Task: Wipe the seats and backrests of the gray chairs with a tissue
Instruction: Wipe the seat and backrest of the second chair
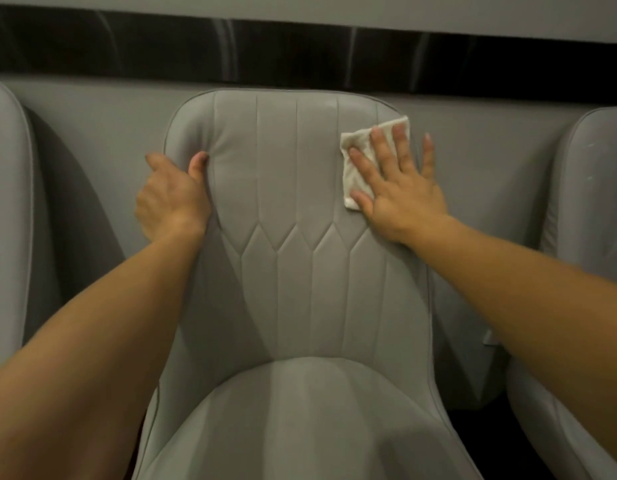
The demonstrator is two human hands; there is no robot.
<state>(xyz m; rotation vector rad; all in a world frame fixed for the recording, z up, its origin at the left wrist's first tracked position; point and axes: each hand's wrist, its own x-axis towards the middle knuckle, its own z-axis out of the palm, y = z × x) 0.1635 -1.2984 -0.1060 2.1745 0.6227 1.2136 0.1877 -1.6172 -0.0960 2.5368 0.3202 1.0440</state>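
A gray padded chair fills the middle of the view, its stitched backrest (286, 188) upright and its seat (300, 420) below. My left hand (172, 195) grips the backrest's upper left edge, thumb in front and fingers behind. My right hand (400, 188) lies flat with fingers spread on the upper right of the backrest. It presses a folded white tissue (359, 164) against the surface. Part of the tissue is hidden under my fingers.
A second gray chair (6, 220) stands at the left edge and a third (587, 220) at the right edge, both partly cut off. Behind them runs a gray wall (109, 109) with a dark horizontal band (300, 50).
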